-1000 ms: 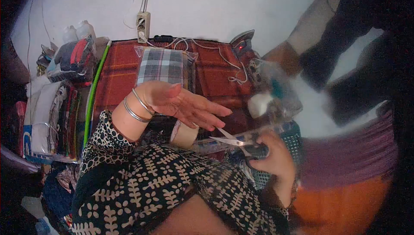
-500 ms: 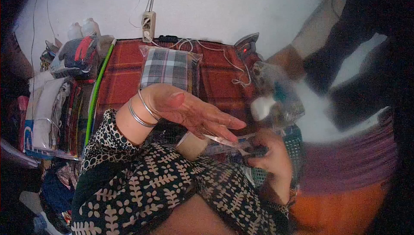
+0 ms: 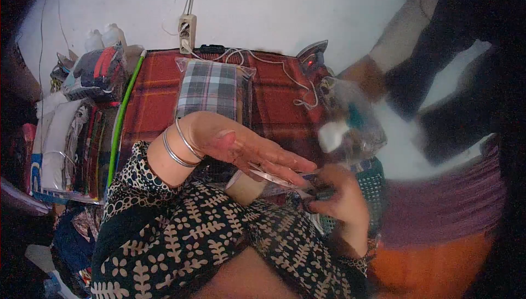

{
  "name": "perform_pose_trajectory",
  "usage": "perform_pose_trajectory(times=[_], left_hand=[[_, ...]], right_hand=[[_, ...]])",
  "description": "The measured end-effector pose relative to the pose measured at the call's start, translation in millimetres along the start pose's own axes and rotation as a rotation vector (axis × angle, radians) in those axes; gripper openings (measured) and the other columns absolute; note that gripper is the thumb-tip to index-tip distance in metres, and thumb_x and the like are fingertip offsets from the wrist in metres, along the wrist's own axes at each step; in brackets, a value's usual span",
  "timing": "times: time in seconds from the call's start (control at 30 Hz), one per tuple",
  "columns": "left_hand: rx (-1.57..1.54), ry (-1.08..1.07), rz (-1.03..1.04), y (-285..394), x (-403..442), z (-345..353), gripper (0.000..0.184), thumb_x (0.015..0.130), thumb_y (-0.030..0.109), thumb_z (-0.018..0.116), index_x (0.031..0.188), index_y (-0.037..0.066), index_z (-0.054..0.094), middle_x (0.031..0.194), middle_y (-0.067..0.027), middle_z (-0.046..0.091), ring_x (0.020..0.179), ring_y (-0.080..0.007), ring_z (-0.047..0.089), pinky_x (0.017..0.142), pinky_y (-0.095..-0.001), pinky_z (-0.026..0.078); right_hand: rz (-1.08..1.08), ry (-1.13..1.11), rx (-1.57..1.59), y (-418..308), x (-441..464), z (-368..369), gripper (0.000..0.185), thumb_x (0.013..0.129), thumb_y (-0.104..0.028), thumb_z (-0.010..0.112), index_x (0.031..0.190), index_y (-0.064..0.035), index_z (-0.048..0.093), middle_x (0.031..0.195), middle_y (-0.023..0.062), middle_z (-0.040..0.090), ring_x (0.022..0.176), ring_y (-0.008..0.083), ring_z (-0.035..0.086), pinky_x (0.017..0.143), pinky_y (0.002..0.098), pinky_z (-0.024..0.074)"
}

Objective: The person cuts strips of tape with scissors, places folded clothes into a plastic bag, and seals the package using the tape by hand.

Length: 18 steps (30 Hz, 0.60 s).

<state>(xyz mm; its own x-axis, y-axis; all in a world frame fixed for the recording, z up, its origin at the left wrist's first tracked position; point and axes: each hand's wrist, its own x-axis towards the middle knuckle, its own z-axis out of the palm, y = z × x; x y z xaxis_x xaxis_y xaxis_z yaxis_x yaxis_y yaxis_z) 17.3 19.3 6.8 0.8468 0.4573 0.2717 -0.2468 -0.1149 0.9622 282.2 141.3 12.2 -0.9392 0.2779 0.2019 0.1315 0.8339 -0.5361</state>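
My left hand [image 3: 252,148], with silver bangles at the wrist, stretches across my lap with its fingers extended and close together. Under its fingertips runs a thin, shiny blade [image 3: 276,179], and I cannot tell whether they touch. That blade seems to belong to scissors whose dark end lies in my right hand [image 3: 345,197], where thumb and fingers are closed round it; blur hides the detail. A beige roll-like thing [image 3: 244,188] sits in my lap below the left palm. Beyond the hands lies a folded plaid cloth [image 3: 210,88] in a clear plastic bag.
A red checked cloth [image 3: 153,85] covers the work surface. An iron [image 3: 312,55] with a red light stands at its back right, near a clear plastic bag [image 3: 361,118]. Folded cloths [image 3: 60,145] and a green rod [image 3: 125,107] are at left. A socket strip [image 3: 187,33] hangs behind.
My left hand has shifted slightly right and lower, bringing its fingertips nearer my right hand. The shiny blade now shows further left beneath the fingers. My right hand stays nearly in place.
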Motion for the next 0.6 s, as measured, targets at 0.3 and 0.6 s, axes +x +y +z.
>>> perform_pose_trajectory(times=[0.3,0.6], left_hand=[[-0.090,0.224,0.038,2.4,-5.7,5.2,0.141,0.057,0.092,0.044,0.146,-0.009,0.005,0.152,-0.0298,0.008,0.144,-0.0354,0.009,0.115,-0.0450,0.008],[-0.009,0.123,0.183,-3.1,-10.0,-3.8,0.143,0.053,0.094,0.045,0.147,-0.007,0.006,0.151,-0.0320,0.011,0.142,-0.0389,0.012,0.114,-0.0460,0.009]], right_hand=[[0.017,0.013,-0.138,-5.6,-15.5,-9.5,0.053,0.045,-0.015,0.082,0.090,-0.0014,0.056,0.097,0.0163,0.056,0.091,0.0350,0.056,0.078,0.0396,0.0465],[0.104,0.070,-0.174,26.7,-44.0,-3.6,0.057,0.045,-0.015,0.083,0.092,-0.0019,0.054,0.099,0.0162,0.055,0.096,0.0355,0.056,0.084,0.0389,0.0466]])
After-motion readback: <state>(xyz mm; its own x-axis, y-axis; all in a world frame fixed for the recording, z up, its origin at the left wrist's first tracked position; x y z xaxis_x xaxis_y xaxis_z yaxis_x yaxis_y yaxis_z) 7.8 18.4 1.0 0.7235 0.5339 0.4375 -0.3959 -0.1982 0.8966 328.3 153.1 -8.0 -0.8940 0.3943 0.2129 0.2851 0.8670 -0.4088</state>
